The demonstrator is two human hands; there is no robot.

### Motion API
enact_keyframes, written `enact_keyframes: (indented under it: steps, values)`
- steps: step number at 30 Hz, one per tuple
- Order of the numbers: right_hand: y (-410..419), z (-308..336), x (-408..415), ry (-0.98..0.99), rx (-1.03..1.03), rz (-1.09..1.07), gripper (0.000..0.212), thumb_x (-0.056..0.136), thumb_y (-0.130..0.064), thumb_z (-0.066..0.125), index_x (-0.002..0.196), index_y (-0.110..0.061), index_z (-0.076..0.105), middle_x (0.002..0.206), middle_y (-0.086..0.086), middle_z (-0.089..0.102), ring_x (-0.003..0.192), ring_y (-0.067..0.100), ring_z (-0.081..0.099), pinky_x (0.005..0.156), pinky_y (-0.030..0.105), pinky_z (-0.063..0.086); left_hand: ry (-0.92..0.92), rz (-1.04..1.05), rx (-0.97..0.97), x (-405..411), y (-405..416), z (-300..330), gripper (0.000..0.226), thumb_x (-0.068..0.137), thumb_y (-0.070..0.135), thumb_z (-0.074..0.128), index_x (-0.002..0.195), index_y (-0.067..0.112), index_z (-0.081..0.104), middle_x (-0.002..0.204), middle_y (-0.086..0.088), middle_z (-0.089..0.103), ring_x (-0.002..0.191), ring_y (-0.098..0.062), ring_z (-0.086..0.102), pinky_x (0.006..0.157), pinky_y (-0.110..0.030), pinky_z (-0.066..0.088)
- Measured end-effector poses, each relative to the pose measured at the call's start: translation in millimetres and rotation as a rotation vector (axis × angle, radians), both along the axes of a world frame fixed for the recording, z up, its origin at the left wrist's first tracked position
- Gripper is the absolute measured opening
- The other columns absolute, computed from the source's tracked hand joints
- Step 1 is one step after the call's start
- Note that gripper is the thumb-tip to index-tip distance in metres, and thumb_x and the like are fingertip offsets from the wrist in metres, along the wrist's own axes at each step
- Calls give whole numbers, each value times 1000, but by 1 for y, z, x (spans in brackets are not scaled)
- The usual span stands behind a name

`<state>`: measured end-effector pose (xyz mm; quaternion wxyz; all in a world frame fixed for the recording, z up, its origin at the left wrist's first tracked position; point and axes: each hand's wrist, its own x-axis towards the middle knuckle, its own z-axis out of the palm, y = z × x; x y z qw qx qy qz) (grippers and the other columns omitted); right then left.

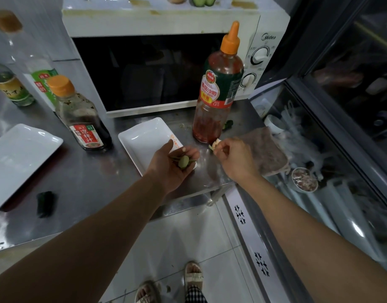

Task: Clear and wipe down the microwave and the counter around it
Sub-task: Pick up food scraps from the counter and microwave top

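On the steel surface [85,184], a large white plate [19,158] lies at far left, with a dark sauce bottle [83,119] to its right. A white rectangular tray [144,141] sits in front of the microwave [157,62]. The left hand [172,165] hovers over the tray's near right corner, palm up, fingers cupped around green vegetable scraps [183,161]. The right hand [234,158] pinches a pale scrap [215,144] just near the ketchup bottle [216,88]. A brown cloth [269,149] lies beside it, right.

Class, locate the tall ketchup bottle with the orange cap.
In the head view, the ketchup bottle stands upright on the steel counter, right of centre, before the microwave, between the white tray and the cloth.
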<state>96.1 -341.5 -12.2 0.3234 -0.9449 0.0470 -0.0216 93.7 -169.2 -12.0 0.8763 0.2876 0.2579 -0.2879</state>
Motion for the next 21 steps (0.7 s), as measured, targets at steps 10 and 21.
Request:
enact_keyframes:
  steps: [10, 21]
  values:
    - [38, 60, 12, -26, -64, 287, 7, 85, -8, 66, 80, -12, 68, 84, -5, 52, 70, 4, 49, 60, 12, 36, 5, 80, -31, 8, -3, 24, 58, 98, 40, 38, 61, 2, 63, 75, -12, 69, 72, -24, 68, 89, -36, 47]
    - [30, 67, 13, -26, -12, 217, 11, 90, -11, 60, 91, -14, 70, 96, -3, 64, 87, 10, 59, 76, 20, 42, -29, 55, -2, 8, 4, 27, 50, 99, 40, 33, 89, 0, 61, 97, -18, 68, 101, -26, 62, 88, -33, 45]
